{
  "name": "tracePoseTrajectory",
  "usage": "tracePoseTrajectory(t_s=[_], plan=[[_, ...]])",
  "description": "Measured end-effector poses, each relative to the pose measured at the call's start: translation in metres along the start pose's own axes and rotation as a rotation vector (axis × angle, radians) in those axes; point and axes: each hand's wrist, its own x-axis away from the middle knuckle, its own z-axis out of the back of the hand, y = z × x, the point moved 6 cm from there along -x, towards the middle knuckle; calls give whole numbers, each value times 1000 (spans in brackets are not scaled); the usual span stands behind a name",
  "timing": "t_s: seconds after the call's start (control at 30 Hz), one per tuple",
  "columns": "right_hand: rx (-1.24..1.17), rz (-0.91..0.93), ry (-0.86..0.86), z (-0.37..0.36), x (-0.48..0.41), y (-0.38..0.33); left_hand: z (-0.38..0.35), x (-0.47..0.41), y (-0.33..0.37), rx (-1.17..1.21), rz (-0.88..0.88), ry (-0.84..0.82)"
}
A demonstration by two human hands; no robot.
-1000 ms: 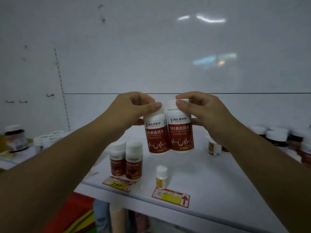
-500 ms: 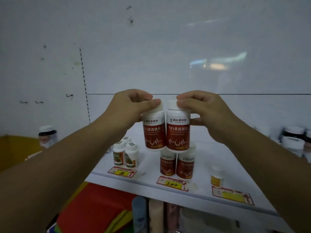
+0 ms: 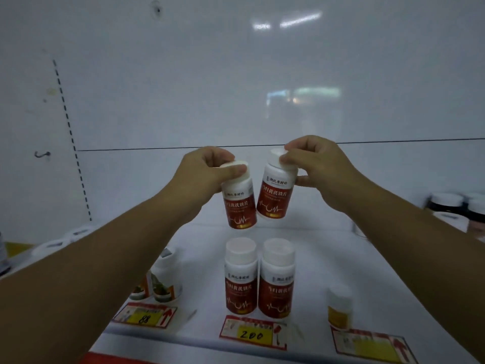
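Observation:
My left hand (image 3: 203,170) pinches the white cap of a red-labelled white bottle (image 3: 240,206), held in the air and tilted. My right hand (image 3: 319,166) grips the cap of a matching bottle (image 3: 275,197) right beside it, a little higher; the two bottles touch low down. Both hang above and behind two identical bottles, one on the left (image 3: 240,278) and one on the right (image 3: 277,281), standing side by side on the white shelf (image 3: 328,258) behind a price tag marked 200 (image 3: 252,333).
Small bottles with green and orange labels (image 3: 161,282) stand at the left behind a tag marked 88 (image 3: 145,316). A small yellow-labelled bottle (image 3: 339,307) stands at the right front. Dark jars with white lids (image 3: 446,206) line the far right. A white back panel rises behind.
The view has moved closer to the shelf. My hands have tipped the two held bottles so their bottoms lean together, the right one slightly higher than before.

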Motion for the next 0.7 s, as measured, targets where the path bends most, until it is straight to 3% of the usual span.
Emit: tracePoseTrajectory(t_s=[0.2, 0.33, 0.53, 0.7], plan=[[172, -220, -253, -18, -19, 76, -26, -14, -68, -198, 215, -225], [197, -298, -371, -29, -10, 99, -33, -7, -91, -210, 315, -361], [239, -360, -472, -32, 6, 97, -34, -2, -93, -243, 384, -519], [284, -362, -494, -34, 18, 91, -31, 0, -86, -270, 328, -543]])
